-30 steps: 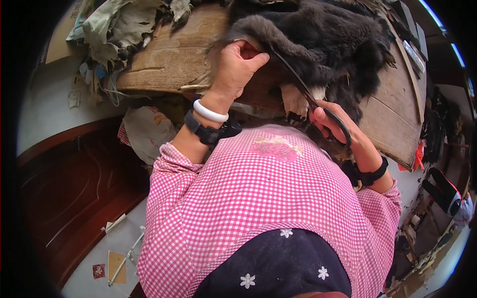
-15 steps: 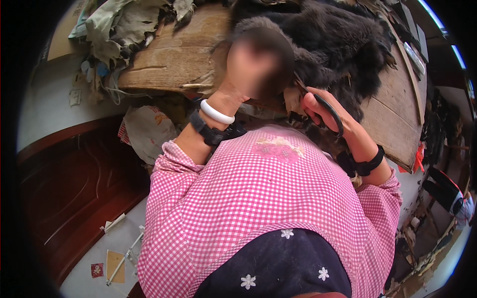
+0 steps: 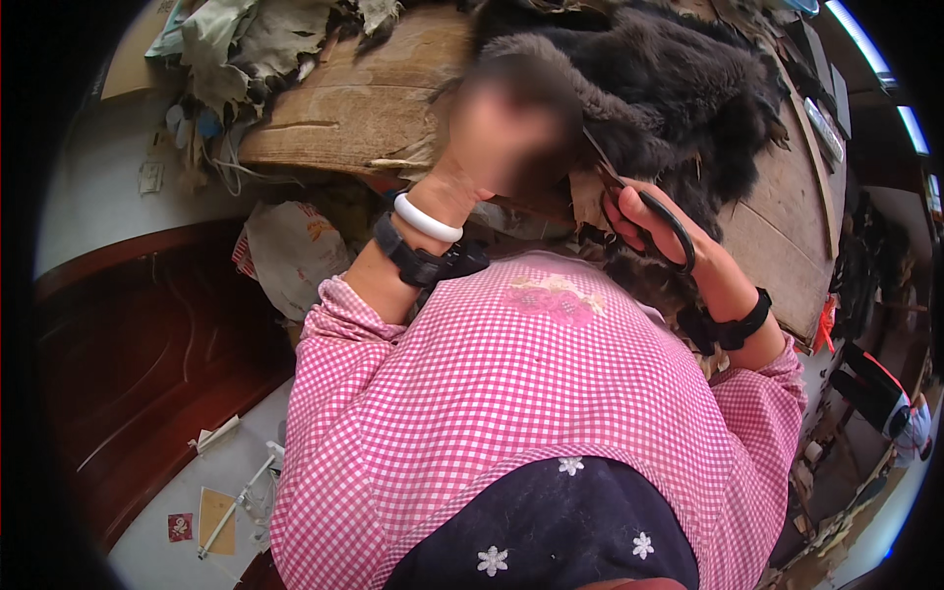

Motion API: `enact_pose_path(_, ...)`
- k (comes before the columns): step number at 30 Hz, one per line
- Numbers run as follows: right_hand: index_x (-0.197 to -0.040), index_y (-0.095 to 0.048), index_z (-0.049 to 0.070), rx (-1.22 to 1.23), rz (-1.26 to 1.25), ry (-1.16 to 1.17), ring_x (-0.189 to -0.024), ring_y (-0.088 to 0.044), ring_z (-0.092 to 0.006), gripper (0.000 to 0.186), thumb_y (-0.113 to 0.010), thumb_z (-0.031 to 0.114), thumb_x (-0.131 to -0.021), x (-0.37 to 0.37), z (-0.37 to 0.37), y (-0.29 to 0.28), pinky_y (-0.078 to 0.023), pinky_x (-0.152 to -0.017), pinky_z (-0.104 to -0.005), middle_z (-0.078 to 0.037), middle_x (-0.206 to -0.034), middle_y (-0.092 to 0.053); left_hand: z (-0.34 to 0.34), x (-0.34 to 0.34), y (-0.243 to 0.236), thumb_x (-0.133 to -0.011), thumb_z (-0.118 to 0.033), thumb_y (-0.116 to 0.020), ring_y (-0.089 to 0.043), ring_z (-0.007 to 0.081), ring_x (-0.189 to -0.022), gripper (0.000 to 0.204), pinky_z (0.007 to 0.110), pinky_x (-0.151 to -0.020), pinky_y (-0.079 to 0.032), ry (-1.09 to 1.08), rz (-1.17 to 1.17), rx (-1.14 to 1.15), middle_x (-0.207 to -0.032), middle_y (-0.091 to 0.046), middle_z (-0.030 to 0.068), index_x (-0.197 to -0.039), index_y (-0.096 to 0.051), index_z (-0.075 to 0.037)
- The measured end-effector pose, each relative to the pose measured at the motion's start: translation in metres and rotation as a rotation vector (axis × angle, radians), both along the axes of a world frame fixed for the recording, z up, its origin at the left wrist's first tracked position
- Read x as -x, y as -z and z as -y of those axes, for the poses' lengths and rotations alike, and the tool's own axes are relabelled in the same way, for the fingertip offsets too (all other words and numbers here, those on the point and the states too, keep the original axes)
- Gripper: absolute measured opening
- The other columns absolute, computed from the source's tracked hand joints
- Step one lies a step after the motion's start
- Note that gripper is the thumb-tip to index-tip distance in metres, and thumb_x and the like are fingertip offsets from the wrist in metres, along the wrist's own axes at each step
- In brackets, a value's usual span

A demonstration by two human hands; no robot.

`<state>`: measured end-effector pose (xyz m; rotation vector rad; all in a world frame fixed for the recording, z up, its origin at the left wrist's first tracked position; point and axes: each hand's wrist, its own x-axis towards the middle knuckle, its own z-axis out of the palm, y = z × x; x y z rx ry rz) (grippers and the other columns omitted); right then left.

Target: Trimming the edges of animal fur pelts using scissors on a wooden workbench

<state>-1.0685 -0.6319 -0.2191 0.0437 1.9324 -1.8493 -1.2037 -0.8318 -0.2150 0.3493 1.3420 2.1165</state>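
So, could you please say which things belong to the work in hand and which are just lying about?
Apparently in use:
scissors, in the right hand
dark fur, beside the blurred left hand
wooden table, under the fur

Seemingly just lying about:
pale hide, upper left
whitish bag
red patterned square, lower left

Head view: the left of two side-by-side fisheye cameras is looking steeply down from the wearer's head. At close range, the pink checked garment (image 3: 536, 379) is filling the field from centre toward 6 o'clock. Farther off, the left hand (image 3: 503, 128) is appearing toward 12 o'clock, the right hand (image 3: 651, 208) toward 2 o'clock, and the wooden tabletop (image 3: 359, 108) toward 11 o'clock. Straight edges are bending toward the dark rim (image 3: 18, 295).
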Motion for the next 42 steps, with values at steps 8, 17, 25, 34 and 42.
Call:
enact_pose_path(8,-0.073,-0.047,0.006,0.130,-0.047,-0.057,-0.058,-0.040,-0.0070,0.065,-0.043,0.069,-0.086,0.024,0.009,-0.008,-0.033,-0.051,-0.0221,0.001,-0.063,-0.042,0.004,-0.001,-0.003,-0.077,0.010,-0.064,-0.060,0.0161,-0.097,0.032,0.030,-0.089,-0.048,0.053,0.077,-0.065,-0.106,-0.063,0.0078,-0.107,-0.059,0.002)
enact_pose_path(17,-0.071,-0.047,0.008,-0.032,0.025,-0.127,-0.046,-0.034,-0.0037,0.066,-0.045,0.073,-0.082,0.031,-0.015,-0.013,-0.024,-0.041,-0.0203,0.006,-0.055,-0.037,0.029,0.008,-0.013,-0.080,-0.002,-0.065,-0.059,0.0132,-0.085,0.030,0.026,-0.080,-0.048,0.230,-0.032,0.077,-0.096,-0.062,0.0044,-0.109,-0.058,0.000)
enact_pose_path(25,-0.070,-0.051,0.006,0.085,-0.059,-0.266,-0.049,-0.040,-0.0064,0.068,-0.043,0.073,-0.083,0.055,-0.014,-0.012,-0.031,-0.047,-0.0212,0.004,-0.055,-0.041,0.040,0.012,-0.016,-0.079,0.000,-0.065,-0.059,0.0133,-0.085,0.035,0.027,-0.079,-0.049,0.290,-0.033,0.064,-0.099,-0.062,0.0057,-0.113,-0.056,0.001)
enact_pose_path(34,-0.078,-0.052,0.004,0.038,0.069,-0.294,-0.049,-0.038,-0.0039,0.068,-0.048,0.072,-0.081,0.064,-0.022,-0.018,-0.027,-0.043,-0.0204,0.004,-0.060,-0.042,0.063,0.026,-0.024,-0.082,-0.019,-0.071,-0.059,0.0135,-0.093,0.036,0.025,-0.086,-0.046,0.238,-0.127,0.127,-0.102,-0.064,0.0065,-0.111,-0.059,0.000)
enact_pose_path(42,-0.076,-0.051,0.004,-0.067,0.008,-0.320,-0.047,-0.038,-0.0046,0.072,-0.048,0.076,-0.077,0.068,-0.014,-0.018,-0.028,-0.043,-0.0206,0.005,-0.057,-0.040,0.051,0.023,-0.020,-0.076,-0.008,-0.077,-0.062,0.0127,-0.077,0.027,0.023,-0.069,-0.050,-0.073,-0.077,0.266,-0.090,-0.066,0.0072,-0.097,-0.062,0.001)
